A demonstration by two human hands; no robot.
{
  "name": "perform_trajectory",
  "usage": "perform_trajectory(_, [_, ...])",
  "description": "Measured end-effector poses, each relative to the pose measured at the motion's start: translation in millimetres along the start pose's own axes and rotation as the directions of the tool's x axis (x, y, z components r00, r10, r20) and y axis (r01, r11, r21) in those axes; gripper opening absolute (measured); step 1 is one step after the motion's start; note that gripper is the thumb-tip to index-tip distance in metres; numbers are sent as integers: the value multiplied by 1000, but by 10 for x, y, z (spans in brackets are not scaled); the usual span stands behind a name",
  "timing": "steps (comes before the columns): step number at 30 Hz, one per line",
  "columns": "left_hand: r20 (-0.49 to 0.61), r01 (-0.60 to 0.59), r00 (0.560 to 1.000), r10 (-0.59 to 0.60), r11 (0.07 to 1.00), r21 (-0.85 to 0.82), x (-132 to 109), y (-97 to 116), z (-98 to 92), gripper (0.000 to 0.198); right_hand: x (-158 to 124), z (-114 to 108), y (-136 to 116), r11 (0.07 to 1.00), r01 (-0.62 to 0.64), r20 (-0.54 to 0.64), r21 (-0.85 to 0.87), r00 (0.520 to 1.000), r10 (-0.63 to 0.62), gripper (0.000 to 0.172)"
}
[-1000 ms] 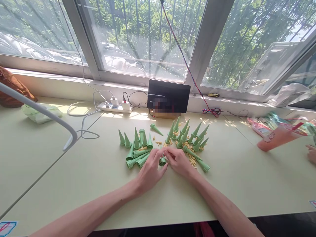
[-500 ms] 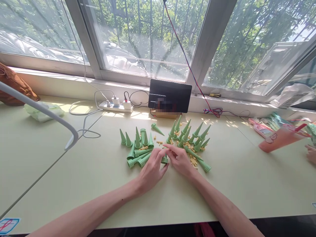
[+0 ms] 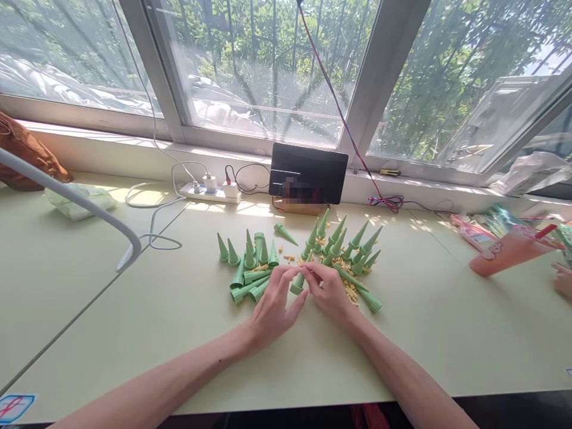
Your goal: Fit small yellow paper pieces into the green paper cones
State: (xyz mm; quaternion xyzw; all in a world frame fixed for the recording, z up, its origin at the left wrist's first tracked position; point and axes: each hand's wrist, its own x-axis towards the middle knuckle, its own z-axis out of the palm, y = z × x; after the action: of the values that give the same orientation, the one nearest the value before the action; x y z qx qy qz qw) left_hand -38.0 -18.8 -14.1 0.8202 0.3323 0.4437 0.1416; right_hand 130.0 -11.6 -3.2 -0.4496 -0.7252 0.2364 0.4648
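Holds a cone [image 3: 297, 287] tip-up between left hand [image 3: 277, 299] and right hand [image 3: 328, 291], well in from the table's near edge, likely for steady fingertip work; cannot tell either grip open or closed.

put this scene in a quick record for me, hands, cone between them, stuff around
left hand: fingers at the upper part of a green cone; grip partly hidden
right hand: fingers meet the left's there; grip unclear
cone pose: wide end down, slightly tilted
left group: green cones, some upright, some lying
right group: mostly upright cones, yellow pieces among them
behind: dark screen, power strip
far right: reddish drink cup, another person's hand
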Motion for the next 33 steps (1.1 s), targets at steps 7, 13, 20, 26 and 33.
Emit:
perform_trajectory(7, [32, 74, 997, -73, 996, -53, 23, -42, 21, 40, 9, -1, -33, 999, 11, 34, -39, 999, -10, 28])
perform_trajectory(13, [39, 106, 994, -104, 991, -82, 21, -57, 36, 38, 0, 3, -3, 999, 20, 19, -34, 1000, -19, 28])
perform_trajectory(20, [57, 151, 988, -144, 978, -142, 24, -66, 43, 39, 6, -19, 11, 997, 76, 27, -27, 997, -75, 31])
perform_trajectory(26, [79, 165, 985, -155, 978, -130, 31, -78, 39, 39, -10, -30, -6, 998, 53, 29, -17, 998, -52, 32])
perform_trajectory(33, [139, 242, 965, -223, 960, -140, 12, -93, 26, 41, -13, -25, -1, 996, 87, 16, -32, 996, -86, 32])
